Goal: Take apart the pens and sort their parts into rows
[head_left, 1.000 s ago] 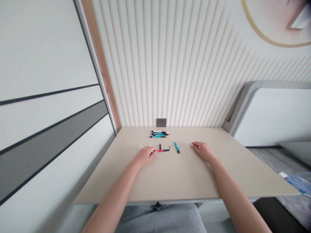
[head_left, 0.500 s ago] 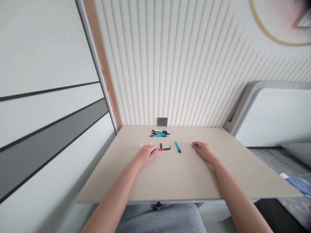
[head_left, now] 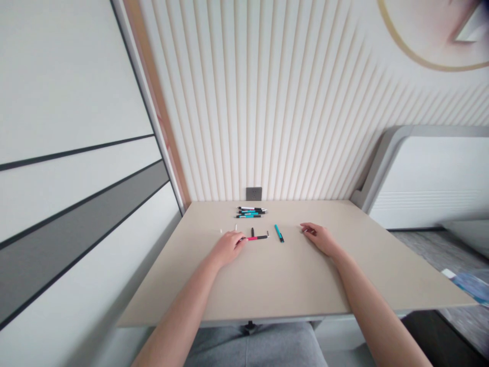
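My left hand [head_left: 228, 245] pinches the end of the pink-and-black pen [head_left: 257, 237] lying flat just beyond my fingertips, so off-centre it could swing into the teal pen [head_left: 278, 233], while my right hand's [head_left: 320, 237] grip I cannot tell.

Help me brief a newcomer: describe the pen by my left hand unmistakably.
On the beige table, nearer than the pen bundle under the wall socket, a lone pen lies crosswise, one end at the left hand. Unlike the teal pen to its right, it is pink and black.
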`<state>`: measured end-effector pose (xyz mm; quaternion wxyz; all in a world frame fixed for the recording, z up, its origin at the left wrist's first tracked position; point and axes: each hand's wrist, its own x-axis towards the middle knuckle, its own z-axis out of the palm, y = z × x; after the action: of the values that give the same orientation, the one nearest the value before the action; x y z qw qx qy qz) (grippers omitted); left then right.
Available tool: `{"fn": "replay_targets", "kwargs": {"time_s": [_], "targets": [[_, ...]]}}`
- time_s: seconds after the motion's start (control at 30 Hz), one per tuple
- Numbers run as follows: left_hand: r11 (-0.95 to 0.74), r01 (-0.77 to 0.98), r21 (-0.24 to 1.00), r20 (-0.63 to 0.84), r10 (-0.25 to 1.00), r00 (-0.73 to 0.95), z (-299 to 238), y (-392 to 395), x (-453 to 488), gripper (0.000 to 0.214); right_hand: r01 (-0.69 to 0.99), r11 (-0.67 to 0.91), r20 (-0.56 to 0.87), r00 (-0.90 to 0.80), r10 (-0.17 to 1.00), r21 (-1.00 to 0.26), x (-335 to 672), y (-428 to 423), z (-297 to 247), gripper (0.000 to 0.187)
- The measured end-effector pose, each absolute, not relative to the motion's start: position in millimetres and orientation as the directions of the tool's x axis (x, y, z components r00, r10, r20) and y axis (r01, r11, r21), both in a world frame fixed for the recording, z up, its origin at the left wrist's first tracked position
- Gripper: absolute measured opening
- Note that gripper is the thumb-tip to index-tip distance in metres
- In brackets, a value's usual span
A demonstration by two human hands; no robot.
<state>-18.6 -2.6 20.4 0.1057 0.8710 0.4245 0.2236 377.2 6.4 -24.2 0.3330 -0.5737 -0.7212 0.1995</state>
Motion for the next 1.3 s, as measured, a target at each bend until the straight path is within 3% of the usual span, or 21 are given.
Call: {"fn": "replay_targets", "kwargs": {"time_s": [1.1, 1.3], "targets": [[-0.618, 0.677, 0.4, 0.313, 0.786, 0.533, 19.5, -1.8, -18.7, 0.029, 0.689, 0.232, 0.277, -0.047, 0.96, -0.687, 372.9, 5.6, -23.7, 0.04], [-0.613, 0.647, 0.453, 0.318, 0.789, 0.525, 20.6, -1.6, -18.6, 0.023, 0.708, 0.278, 0.455, 0.069, 0.888, -0.65, 359.4, 4.8, -11.0, 0.033]]}}
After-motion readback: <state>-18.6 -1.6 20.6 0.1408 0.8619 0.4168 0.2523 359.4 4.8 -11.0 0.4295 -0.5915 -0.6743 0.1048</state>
